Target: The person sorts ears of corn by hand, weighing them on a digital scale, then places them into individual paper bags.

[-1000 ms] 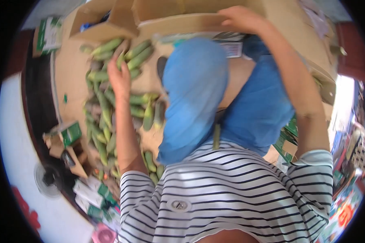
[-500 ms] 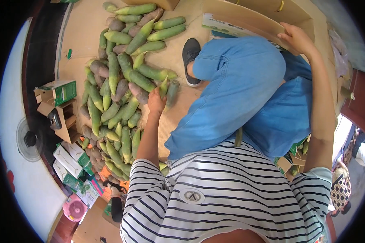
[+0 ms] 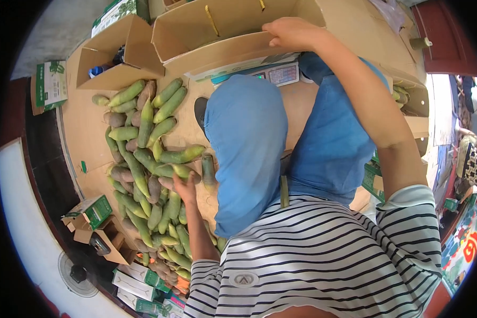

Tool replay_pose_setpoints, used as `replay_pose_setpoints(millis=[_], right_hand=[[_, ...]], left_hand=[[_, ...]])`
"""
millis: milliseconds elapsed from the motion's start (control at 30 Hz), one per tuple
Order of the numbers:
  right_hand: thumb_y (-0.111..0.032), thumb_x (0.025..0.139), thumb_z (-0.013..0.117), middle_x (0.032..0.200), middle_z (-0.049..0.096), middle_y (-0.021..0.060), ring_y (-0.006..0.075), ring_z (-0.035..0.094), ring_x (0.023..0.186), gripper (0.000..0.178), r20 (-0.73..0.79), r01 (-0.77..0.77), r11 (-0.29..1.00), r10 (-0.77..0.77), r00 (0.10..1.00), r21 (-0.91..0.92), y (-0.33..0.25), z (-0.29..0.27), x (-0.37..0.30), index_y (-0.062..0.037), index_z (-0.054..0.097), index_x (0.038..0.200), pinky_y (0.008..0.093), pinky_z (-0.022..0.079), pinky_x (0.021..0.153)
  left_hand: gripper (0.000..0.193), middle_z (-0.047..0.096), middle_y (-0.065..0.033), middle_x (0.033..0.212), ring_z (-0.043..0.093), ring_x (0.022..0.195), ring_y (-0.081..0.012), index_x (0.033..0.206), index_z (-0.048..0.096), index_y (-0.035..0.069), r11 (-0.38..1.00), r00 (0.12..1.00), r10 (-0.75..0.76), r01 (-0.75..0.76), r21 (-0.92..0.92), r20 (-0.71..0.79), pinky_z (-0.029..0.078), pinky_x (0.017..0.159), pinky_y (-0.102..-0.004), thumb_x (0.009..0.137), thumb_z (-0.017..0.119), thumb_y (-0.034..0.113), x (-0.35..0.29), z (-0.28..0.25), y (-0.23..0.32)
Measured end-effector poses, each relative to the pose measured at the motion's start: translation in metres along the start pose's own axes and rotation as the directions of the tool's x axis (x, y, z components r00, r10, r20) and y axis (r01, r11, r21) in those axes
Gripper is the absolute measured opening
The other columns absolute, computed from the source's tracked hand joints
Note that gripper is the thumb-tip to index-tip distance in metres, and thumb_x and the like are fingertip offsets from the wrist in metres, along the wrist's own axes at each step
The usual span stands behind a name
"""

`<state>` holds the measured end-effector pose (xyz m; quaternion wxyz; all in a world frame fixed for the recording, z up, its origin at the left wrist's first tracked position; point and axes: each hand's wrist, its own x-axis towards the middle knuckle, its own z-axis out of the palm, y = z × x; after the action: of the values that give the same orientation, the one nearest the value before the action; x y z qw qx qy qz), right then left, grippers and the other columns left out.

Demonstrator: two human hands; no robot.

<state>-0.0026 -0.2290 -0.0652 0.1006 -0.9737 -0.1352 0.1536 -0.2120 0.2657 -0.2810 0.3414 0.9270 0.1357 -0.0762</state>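
My left hand [image 3: 185,188] is closed on a pale-tipped green radish [image 3: 182,170] at the right side of a large pile. Around it lie many long green radishes [image 3: 137,172], mixed with brownish-purple roots [image 3: 155,189]. One darker green radish [image 3: 209,172] rests beside my hand, next to my knee. My right hand [image 3: 294,33] grips the near rim of a large open cardboard box [image 3: 222,57], thumb and fingers on either side of the edge. Yellow cord handles [image 3: 212,21] hang in this box; its inside shows only partly.
A digital scale [image 3: 283,76] sits at the box's near side. Left of it stands a smaller open carton [image 3: 114,71] with dark and blue items inside. Green-and-white cartons [image 3: 93,212], a fan [image 3: 78,273] and a black step [image 3: 47,140] line the left.
My view has swung toward the right, bringing more of the large box and the scale into sight. Both hands keep their places, the left at the radish, the right on the box rim.
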Motion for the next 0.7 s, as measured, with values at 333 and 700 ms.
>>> replay_pose_setpoints(millis=[333, 700], right_hand=[[-0.017, 0.083, 0.058, 0.098, 0.059, 0.0174, 0.0335, 0.054, 0.098, 0.029, 0.030, -0.012, 1.000, 0.012, 0.999, -0.008, 0.001, 0.008, -0.004, -0.0012, 0.050, 0.107, 0.0433, 0.043, 0.081], [-0.016, 0.083, 0.057, 0.106, 0.057, 0.0202, 0.0368, 0.053, 0.100, 0.034, -0.209, 0.173, 0.980, -0.190, 0.959, -0.095, 0.035, 0.017, 0.002, -0.0001, 0.051, 0.112, 0.0416, 0.042, 0.083]], left_hand=[[0.031, 0.057, -0.0107, 0.106, 0.055, 0.096, -0.0173, 0.108, 0.050, -0.003, 0.497, 0.832, 0.271, -0.552, -0.670, -0.485, 0.045, 0.086, -0.0304, 0.081, 0.064, 0.005, 0.042, -0.081, 0.348], [0.018, 0.061, -0.0044, 0.088, 0.054, 0.075, -0.0103, 0.097, 0.056, 0.001, 0.743, 0.936, 0.174, -0.329, -0.583, -0.307, 0.044, 0.070, -0.0221, 0.087, 0.059, 0.016, 0.086, -0.031, 0.192]])
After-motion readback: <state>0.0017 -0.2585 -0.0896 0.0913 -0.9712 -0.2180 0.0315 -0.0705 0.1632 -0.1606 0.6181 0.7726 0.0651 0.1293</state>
